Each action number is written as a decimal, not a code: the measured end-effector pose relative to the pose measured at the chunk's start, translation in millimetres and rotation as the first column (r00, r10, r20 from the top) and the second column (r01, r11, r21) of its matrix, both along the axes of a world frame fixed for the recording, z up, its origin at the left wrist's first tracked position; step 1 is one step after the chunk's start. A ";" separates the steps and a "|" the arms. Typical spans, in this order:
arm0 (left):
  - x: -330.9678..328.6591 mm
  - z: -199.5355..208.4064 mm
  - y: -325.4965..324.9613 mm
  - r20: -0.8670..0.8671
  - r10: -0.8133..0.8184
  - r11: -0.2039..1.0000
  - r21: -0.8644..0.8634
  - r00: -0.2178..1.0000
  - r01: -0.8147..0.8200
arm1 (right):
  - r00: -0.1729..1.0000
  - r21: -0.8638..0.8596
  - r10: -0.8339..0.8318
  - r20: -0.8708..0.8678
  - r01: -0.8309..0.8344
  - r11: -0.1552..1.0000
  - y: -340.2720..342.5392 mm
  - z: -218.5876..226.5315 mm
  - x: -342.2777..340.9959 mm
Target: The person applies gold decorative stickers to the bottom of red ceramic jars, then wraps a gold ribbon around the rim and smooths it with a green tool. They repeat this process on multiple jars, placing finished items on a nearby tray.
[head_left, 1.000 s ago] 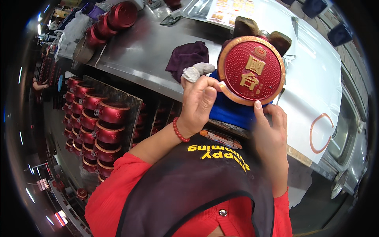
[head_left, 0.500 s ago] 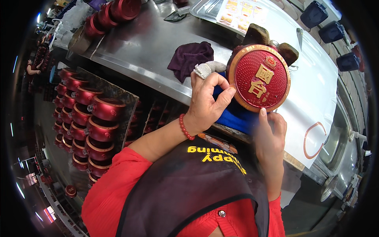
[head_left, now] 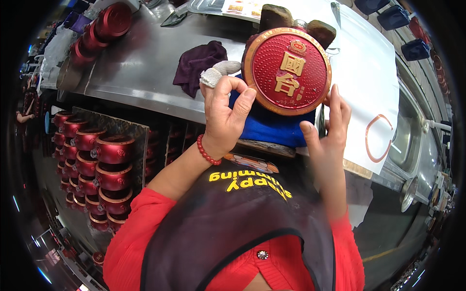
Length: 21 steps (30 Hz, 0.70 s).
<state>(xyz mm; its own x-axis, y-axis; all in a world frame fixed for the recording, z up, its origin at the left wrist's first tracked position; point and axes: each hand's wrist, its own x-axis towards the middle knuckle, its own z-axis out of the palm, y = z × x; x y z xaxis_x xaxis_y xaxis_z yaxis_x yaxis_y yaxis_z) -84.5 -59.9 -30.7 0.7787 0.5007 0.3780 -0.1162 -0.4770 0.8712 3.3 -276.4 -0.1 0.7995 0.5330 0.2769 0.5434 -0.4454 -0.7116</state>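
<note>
A round red drum-shaped bottle with a gold-coloured rim and raised gold characters leans back, its face toward me, above a blue cloth. Dark padded blocks stand behind its top. My left hand is at the lower left rim, thumb and index finger pinched together; anything between them is too small to make out. A whitish fabric cover is on other fingers of that hand. At the lower right rim, my right hand has its thumb and fingers apart, index fingertip close to the edge.
A purple cloth lies on the steel table. On the white sheet at right rests a curved copper-coloured strip. Stacked red drum-shaped bottles stand at left, more at the far left of the table. A sink is at right.
The view has shifted, so the scene sits further left. My right hand's thumb and fingers have spread and moved up along the right rim. The left hand stays pinched at the left rim.
</note>
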 end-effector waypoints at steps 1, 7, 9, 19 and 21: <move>0.1 -0.4 0.2 0.008 0.000 1.000 -0.003 1.000 0.000 | 1.000 0.019 0.001 0.005 -0.001 1.000 3.7 -0.5 4.3; 0.0 -3.3 0.9 -0.001 -0.010 0.999 -0.047 1.000 0.010 | 0.999 0.047 -0.030 0.011 0.030 0.998 16.9 -8.0 12.2; 0.1 -4.4 1.2 0.004 -0.014 0.998 -0.054 1.000 0.014 | 0.999 0.070 -0.029 0.027 0.027 0.997 18.3 -11.0 11.9; 0.2 -5.5 3.6 -0.002 -0.038 0.999 -0.039 0.999 0.038 | 0.994 0.260 0.068 -0.081 -0.045 0.965 13.7 -20.0 24.6; -0.2 -5.1 3.4 -0.005 -0.041 0.998 -0.049 0.999 0.041 | 0.995 0.259 0.061 -0.073 -0.040 0.965 13.8 -21.5 24.9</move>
<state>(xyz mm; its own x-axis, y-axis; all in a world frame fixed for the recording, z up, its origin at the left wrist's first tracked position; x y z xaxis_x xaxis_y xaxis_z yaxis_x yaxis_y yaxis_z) -84.6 -56.5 -35.8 0.8012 0.4861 0.3490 -0.1293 -0.4289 0.8941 28.2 -262.7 -21.6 0.7981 0.4927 0.3468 0.4977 -0.2148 -0.8403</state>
